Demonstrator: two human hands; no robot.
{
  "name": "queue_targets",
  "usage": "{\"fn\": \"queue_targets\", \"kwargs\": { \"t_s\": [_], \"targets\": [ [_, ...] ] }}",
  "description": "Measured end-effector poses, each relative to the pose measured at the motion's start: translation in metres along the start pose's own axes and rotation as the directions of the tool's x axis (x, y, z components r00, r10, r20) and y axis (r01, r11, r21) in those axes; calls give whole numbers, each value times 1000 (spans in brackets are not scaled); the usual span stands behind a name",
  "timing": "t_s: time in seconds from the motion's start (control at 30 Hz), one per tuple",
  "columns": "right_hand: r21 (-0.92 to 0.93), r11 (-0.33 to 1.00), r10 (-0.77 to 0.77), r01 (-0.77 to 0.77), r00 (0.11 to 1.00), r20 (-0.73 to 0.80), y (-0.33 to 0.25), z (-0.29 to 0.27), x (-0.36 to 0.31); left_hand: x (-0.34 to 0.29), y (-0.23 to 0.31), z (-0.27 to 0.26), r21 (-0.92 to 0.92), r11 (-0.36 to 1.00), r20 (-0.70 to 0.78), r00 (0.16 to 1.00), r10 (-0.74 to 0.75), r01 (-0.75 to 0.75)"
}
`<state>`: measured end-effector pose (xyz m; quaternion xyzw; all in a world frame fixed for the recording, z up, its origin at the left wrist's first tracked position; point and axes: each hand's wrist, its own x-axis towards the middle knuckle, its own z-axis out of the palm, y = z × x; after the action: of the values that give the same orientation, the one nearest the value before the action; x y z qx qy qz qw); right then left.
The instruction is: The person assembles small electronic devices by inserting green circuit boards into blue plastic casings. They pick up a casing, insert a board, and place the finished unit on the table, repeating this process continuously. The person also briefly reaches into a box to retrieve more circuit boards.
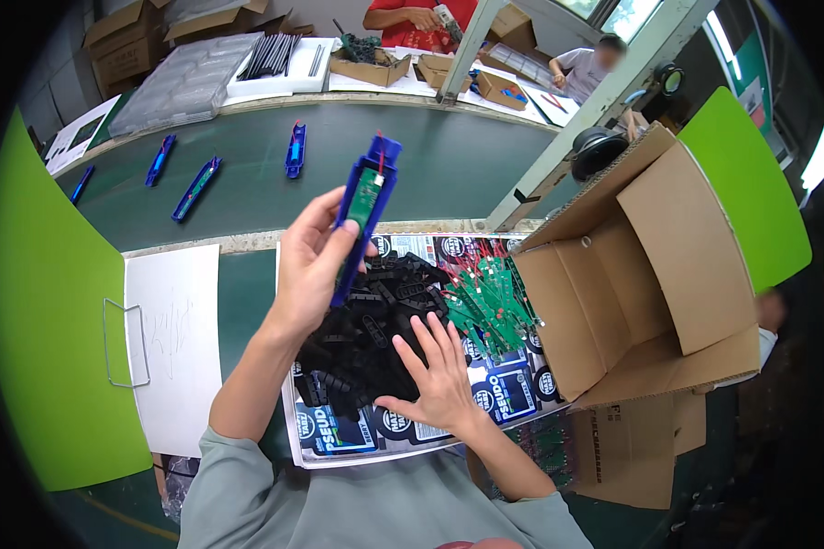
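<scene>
"Over the black parts (373, 333)?"
"Blue case (384, 194), clasped in the left hand's (313, 268) grip; right hand (443, 382) spread, holding nothing."
"Writing?"
"Bold print on the sheet (341, 443); faint scrawl on the card (185, 407)."

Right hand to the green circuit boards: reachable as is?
Likely yes. The right hand is spread over the edge of the black parts, the green circuit boards lie close by, and the open cardboard box sits beyond them, not between.
</scene>
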<state>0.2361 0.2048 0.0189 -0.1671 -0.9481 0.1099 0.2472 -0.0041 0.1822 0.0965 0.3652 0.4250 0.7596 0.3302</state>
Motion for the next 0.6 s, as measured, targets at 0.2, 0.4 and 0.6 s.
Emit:
{"fn": "queue_targets", "kwargs": {
  "t_s": [0.2,0.4,0.6],
  "targets": [
    [15,1000,6,-5,999,-43,12,19,-11,0,30,-12,-28,987,-66,986,153,-155],
    [-1,1000,-11,11,995,-95,10,27,-17,-4,61,-33,-26,944,-100,941,324,-328],
    [-55,998,-30,24,995,-99,9,27,-18,-8,71,-42,-45,883,-60,884,464,-467]
  ]
}}
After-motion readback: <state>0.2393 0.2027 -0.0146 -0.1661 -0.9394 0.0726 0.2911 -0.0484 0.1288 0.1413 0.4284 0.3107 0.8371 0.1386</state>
